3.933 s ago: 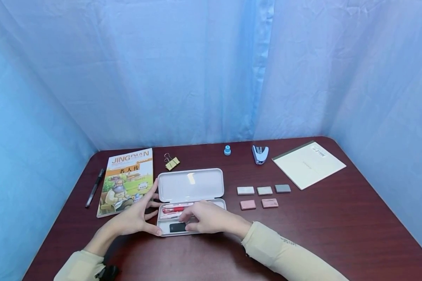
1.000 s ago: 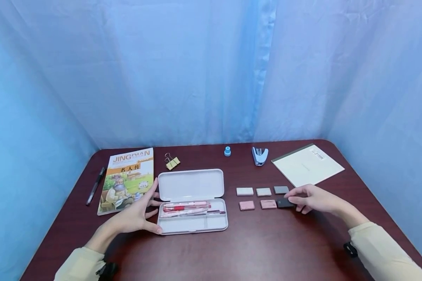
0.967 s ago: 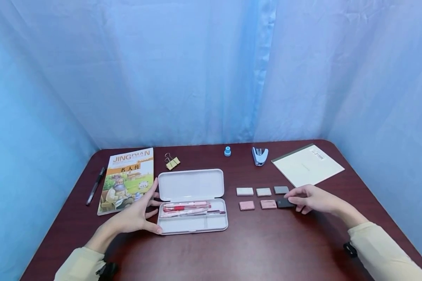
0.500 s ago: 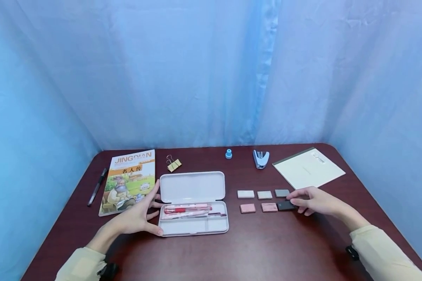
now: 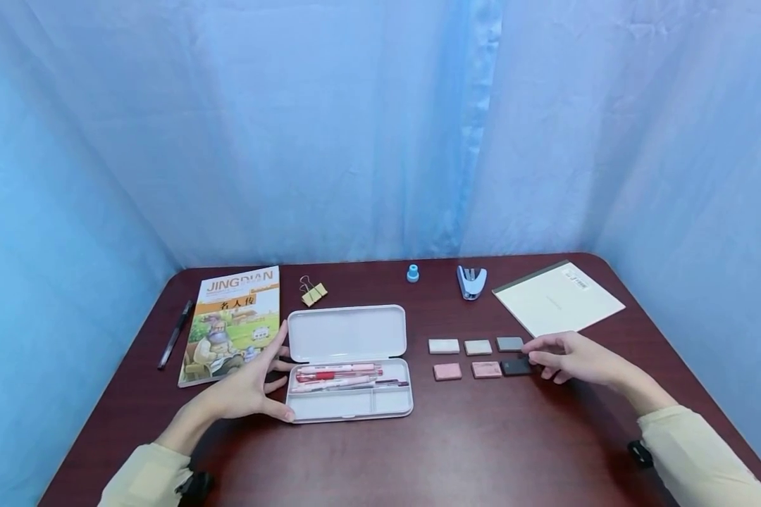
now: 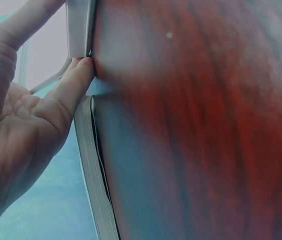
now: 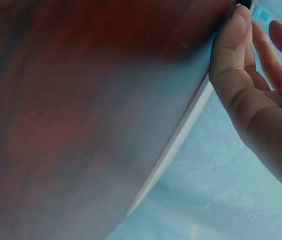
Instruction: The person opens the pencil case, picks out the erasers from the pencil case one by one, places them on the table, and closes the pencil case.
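Observation:
In the head view, my left hand (image 5: 247,387) spans the left side of an open white pencil case (image 5: 330,408). Its thumb touches the front left corner, and the other fingers are spread along the side toward the lid (image 5: 347,334). Red, pink and dark pens (image 5: 336,377) lie in the case's rear compartment. On the right, a black eraser (image 5: 516,367) lies at the end of the front row. My right hand (image 5: 567,358) is just beyond its right end, with thumb and index fingertips loosely apart and at most grazing it. The right wrist view barely shows the eraser.
Two pink erasers (image 5: 466,370), two white erasers (image 5: 460,346) and a grey eraser (image 5: 510,344) adjoin the black one. Behind lie a stapler (image 5: 471,283), a small blue object (image 5: 413,273), a binder clip (image 5: 314,293) and a notebook (image 5: 558,299). A book (image 5: 234,327) and black pen (image 5: 175,334) lie left.
The right hand carried the black eraser from the case's front compartment to the row's right end. Its fingers have since loosened and shifted slightly right. The left hand stays at the case.

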`<action>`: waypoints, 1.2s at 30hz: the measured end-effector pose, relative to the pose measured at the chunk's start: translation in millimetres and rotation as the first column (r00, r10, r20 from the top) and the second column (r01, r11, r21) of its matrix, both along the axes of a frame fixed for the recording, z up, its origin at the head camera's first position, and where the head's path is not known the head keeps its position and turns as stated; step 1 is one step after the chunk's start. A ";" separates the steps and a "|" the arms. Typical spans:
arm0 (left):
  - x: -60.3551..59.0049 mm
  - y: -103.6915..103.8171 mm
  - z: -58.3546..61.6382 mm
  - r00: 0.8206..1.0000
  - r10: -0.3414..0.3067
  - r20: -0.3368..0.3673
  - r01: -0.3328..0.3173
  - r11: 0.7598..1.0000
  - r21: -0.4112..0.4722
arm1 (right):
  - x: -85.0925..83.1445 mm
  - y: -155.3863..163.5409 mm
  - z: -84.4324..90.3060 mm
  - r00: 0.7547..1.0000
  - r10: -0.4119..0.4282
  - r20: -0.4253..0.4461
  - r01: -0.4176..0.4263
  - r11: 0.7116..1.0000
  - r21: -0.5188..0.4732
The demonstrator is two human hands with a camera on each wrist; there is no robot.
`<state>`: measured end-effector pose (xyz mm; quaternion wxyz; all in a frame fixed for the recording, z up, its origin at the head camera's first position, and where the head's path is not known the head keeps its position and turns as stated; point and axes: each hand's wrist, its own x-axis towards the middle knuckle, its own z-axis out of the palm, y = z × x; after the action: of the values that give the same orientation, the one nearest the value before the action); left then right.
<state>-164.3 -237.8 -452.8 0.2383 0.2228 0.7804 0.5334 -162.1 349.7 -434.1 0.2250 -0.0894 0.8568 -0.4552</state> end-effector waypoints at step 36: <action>1.4 0.7 -0.9 1.000 0.001 -0.016 -0.001 1.000 0.006 | -5.9 -189.5 5.8 0.870 0.101 0.482 0.227 0.785 -0.576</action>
<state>-162.9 -237.1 -453.7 0.2313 0.2274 0.7808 0.5340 -167.9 160.2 -428.3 0.3760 -0.0103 0.5783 -0.7240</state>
